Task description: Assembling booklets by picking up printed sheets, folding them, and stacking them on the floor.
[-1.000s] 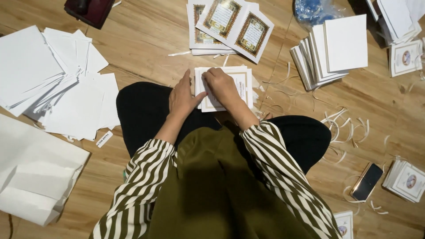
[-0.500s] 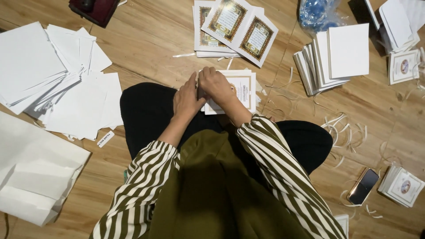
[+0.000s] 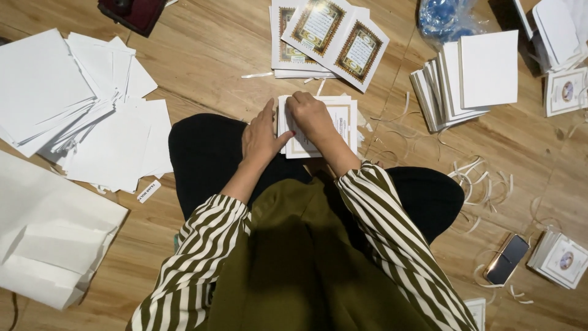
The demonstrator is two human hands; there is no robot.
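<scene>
Overhead view of a seated person working on a wooden floor [image 3: 202,67]. The small stack of bordered cards [image 3: 334,125] lies just beyond the knees, at centre, directly under both hands. The left hand [image 3: 260,138] lies flat and open against the stack's left edge, thumb reaching toward the cards, steadying rather than gripping. The right hand [image 3: 309,113] is curled over the stack's far left corner, fingers bent down onto the top card; whether it pinches a single card or only presses on it cannot be told, since the fingertips are hidden.

Handling such a stack well would seem to call for the flat hand to brace the edge while the curled fingers lift or square only the top sheet, keeping the corners aligned and the thin card unbent.

Surroundings: to the left, a loose spread of blank white sheets [image 3: 79,104] and, nearer, a large white paper bag [image 3: 43,245]. Far of the stack, ornate framed prints [image 3: 331,37] overlap one another. To the right, a fanned pile of white cards [image 3: 471,79]; paper trimmings [image 3: 484,184] are strewn nearer, with a phone [image 3: 507,258] and a small pile of medallion-printed cards [image 3: 560,257] at near right.
</scene>
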